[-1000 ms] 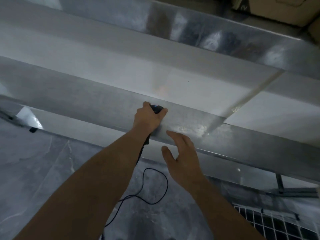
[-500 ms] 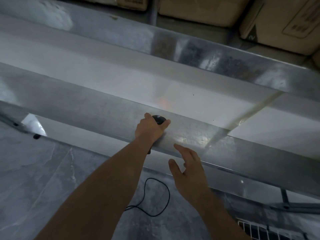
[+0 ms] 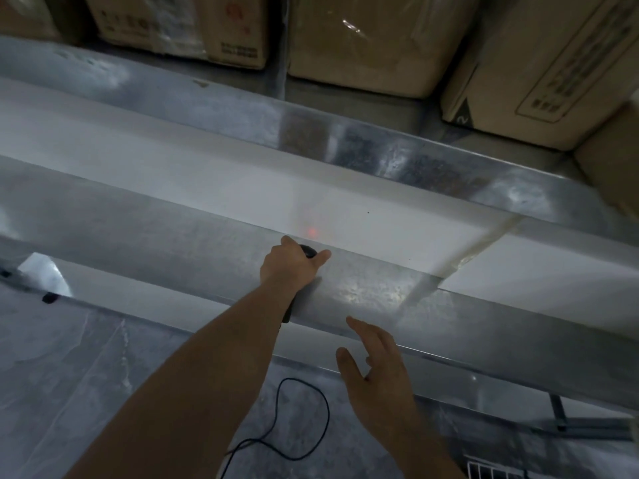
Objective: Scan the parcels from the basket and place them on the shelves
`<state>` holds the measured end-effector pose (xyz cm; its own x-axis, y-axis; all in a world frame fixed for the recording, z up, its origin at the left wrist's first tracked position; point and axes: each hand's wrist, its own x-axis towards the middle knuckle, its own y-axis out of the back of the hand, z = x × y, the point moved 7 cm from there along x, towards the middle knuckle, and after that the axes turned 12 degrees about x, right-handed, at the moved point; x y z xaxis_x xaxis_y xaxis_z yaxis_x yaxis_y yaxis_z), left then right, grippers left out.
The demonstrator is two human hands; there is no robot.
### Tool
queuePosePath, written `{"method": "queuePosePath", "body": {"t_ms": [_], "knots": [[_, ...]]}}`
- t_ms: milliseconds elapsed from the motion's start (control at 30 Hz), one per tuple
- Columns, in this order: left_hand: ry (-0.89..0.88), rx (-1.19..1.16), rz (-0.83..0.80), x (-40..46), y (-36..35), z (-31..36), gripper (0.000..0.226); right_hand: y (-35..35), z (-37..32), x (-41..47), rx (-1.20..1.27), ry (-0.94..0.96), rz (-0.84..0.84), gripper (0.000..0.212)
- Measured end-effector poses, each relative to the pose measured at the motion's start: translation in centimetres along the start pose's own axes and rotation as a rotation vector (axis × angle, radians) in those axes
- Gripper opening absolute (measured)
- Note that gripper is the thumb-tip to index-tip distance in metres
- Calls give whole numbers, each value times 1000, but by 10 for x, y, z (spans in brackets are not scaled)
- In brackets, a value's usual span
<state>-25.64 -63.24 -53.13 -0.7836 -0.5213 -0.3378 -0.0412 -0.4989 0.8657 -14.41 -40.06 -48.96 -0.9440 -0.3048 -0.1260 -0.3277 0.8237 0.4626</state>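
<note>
Floor (image 3: 69, 375) is running grey at the far left, a black cord (image 3: 304, 420) looping across it; the left hand (image 3: 288, 267) is gripping the scanner (image 3: 308, 251), fingers curled round it, aiming at the white shelf board (image 3: 207, 188) where a red dot (image 3: 312, 232) is glowing, probably testing or resting the beam; the right hand (image 3: 377, 375) is hovering empty, fingers loosely spread, likely readying to reach; no parcel is in hand; cardboard boxes (image 3: 363, 39) are sitting above; a corner of the wire basket (image 3: 491, 470) is showing bottom right.
</note>
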Motion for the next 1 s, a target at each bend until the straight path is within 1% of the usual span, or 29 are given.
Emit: {"method": "queuePosePath", "body": {"t_ms": [133, 300, 400, 467, 667, 833, 900, 1000], "knots": [[12, 18, -9, 5, 5, 6, 91, 2, 7, -2, 16, -46, -10, 47], [28, 16, -8, 5, 6, 6, 90, 1, 10, -5, 13, -22, -15, 46], [25, -13, 4, 6, 16, 13, 83, 0, 11, -7, 3, -41, -27, 46], [-9, 6, 20, 6, 22, 21, 80, 0, 9, -9, -5, -34, -26, 46], [-7, 18, -20, 5, 16, 31, 85, 1, 2, -12, -18, 4, -24, 45], [8, 52, -14, -10, 26, 26, 88, 6, -3, -12, -31, -7, -20, 46], [14, 82, 15, -19, 34, 22, 90, 8, -12, -14, -28, -10, -16, 46], [-7, 108, 141, -36, 53, 22, 85, 12, -28, -13, 9, -10, -6, 46]]}}
